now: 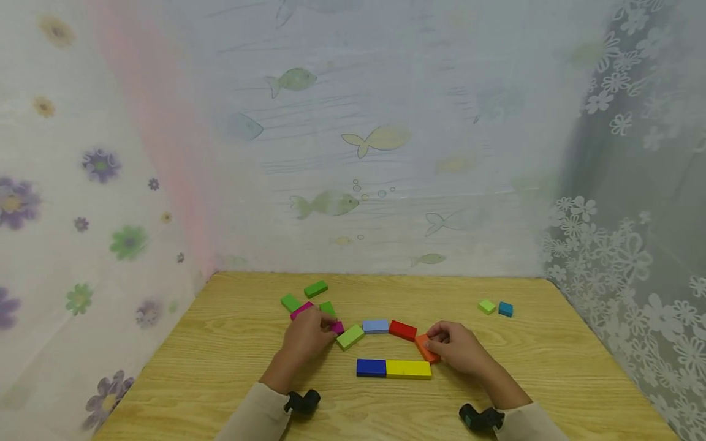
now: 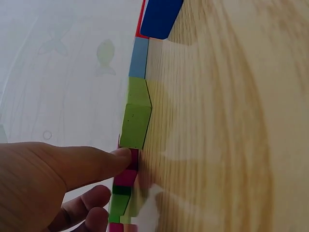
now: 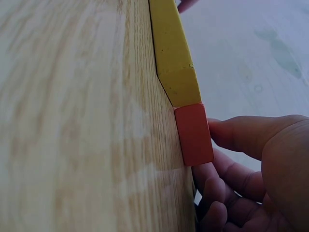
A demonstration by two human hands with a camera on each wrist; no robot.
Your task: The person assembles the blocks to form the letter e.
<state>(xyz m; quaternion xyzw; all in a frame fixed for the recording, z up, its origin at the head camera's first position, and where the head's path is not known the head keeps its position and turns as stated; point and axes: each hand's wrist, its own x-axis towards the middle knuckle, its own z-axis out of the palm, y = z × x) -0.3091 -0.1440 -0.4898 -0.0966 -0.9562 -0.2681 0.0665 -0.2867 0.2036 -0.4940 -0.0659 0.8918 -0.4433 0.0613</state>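
My left hand [image 1: 306,335] pinches a small magenta block [image 1: 338,329], and the thumb [image 2: 123,157] lies against it in the left wrist view. Touching or almost touching that block is a lime green block [image 1: 350,337]. A light blue block [image 1: 375,326] and a red block [image 1: 402,331] continue the curved row to the right. At its right end my right hand [image 1: 462,349] grips an orange block [image 1: 426,348] between thumb and fingers. In front of the arc, a dark blue block [image 1: 371,368] and a longer yellow block [image 1: 408,369] lie end to end.
Green blocks [image 1: 316,289] and another magenta block [image 1: 301,310] lie around the left hand, partly hidden by it. At the back right are a small lime block [image 1: 487,306] and a blue block [image 1: 505,309]. Patterned curtains [image 1: 386,184] enclose the wooden table [image 1: 220,355].
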